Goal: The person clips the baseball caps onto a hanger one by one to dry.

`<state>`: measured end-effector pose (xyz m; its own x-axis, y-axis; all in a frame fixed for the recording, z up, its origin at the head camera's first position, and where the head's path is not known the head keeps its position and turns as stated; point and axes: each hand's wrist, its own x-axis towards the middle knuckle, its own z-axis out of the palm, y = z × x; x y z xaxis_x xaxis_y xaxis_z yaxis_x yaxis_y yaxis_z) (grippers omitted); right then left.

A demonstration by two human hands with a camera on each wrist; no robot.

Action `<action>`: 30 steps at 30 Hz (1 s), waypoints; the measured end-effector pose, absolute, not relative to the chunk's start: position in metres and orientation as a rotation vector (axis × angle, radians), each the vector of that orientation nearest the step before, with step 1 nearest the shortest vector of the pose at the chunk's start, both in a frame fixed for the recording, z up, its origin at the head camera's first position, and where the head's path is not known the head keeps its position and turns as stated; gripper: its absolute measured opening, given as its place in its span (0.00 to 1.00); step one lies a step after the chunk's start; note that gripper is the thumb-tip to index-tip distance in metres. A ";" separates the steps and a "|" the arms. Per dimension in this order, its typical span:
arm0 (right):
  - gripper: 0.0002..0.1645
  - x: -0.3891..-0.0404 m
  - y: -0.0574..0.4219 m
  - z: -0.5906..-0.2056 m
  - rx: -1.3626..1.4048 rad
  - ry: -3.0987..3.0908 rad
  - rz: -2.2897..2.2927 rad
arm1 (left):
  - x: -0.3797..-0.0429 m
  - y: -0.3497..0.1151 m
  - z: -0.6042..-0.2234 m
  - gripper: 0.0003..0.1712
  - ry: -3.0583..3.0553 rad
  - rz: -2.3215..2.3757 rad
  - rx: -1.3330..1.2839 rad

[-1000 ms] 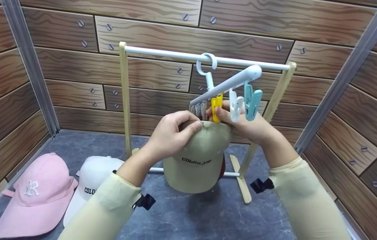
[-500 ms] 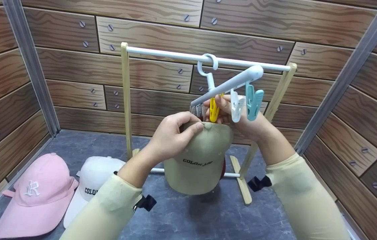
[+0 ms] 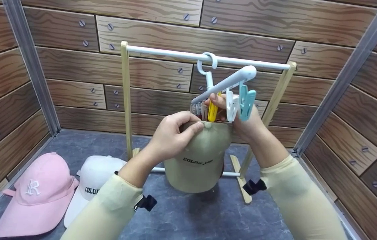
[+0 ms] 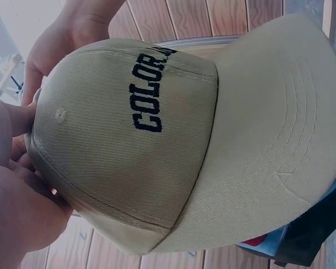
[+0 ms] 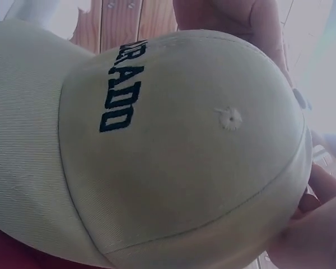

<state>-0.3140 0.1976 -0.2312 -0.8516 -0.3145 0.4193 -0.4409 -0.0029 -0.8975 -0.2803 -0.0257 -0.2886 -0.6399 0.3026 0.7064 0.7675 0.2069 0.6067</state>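
Khaki cap (image 3: 191, 176), ribbed cloth with a rounded crown, raised dark lettering and a curved brim, hangs brim down below the hanger (image 3: 225, 83). Near left, a pink cap (image 3: 36, 200) and a smooth white cap (image 3: 103, 170) rest on the grey mottled surface (image 3: 188, 221); the left sleeve (image 3: 105, 206) partly covers the white one. The left hand (image 3: 175, 135) pinches the crown's top. The right hand (image 3: 250, 128) pinches the plastic yellow clip (image 3: 213, 110), whose tip meets the crown's edge; whether it bites cloth cannot be told. A white clip (image 3: 231, 106) and a teal clip (image 3: 247, 106) partly block that hand. Farther, the hanger hooks over a wood-post rack (image 3: 161, 52) before the plank-patterned wall (image 3: 158, 35). Since half a second ago, the hanger's near end has swung slightly left.
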 end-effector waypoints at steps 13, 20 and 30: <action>0.27 -0.310 0.199 -0.230 0.857 -2.075 1.983 | -0.281 -0.023 -0.287 0.07 -1.986 -1.402 -0.987; 0.14 -0.309 0.203 -0.229 0.842 -2.101 1.927 | -0.282 -0.018 -0.283 0.06 -1.949 -1.427 -0.954; 0.30 -0.310 0.204 -0.232 0.875 -2.105 1.914 | -0.283 -0.013 -0.285 0.06 -1.938 -1.427 -0.928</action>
